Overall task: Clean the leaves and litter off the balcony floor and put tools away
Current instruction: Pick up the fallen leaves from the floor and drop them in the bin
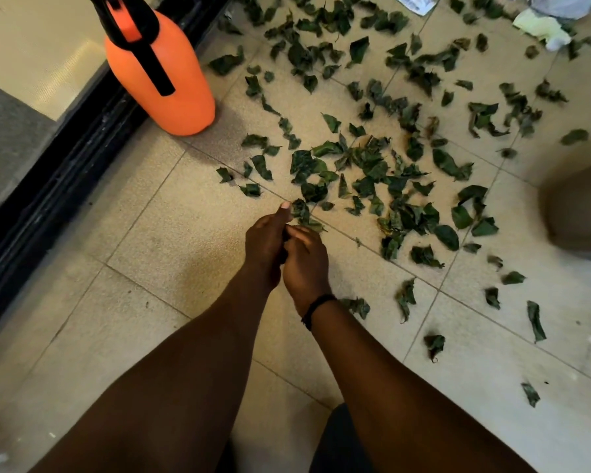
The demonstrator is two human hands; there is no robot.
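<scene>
A black door track (58,172) runs along the far left edge of the tiled floor (171,233). Just beside it stands an orange spray bottle (164,87) with a black strap, upright on the tiles. From the track over to the hands, the tiles are bare, so there is open room to move there.

In the middle, both arms reach forward and the two hands meet, touching each other. The left hand (265,244) has its fingers curled in and its thumb sticking out. Something dark sits between the hands, but I cannot tell if the left hand grips it. The right hand (304,264) has a black band on its wrist, and its fingers are curled too. I cannot tell what it holds. Some green leaves lie right at the fingertips.

To the right, green leaves (383,172) lie all over the tiles, thick near the hands and spread out up to the top edge. At the top right corner sit white and yellow scraps of litter (543,27).
</scene>
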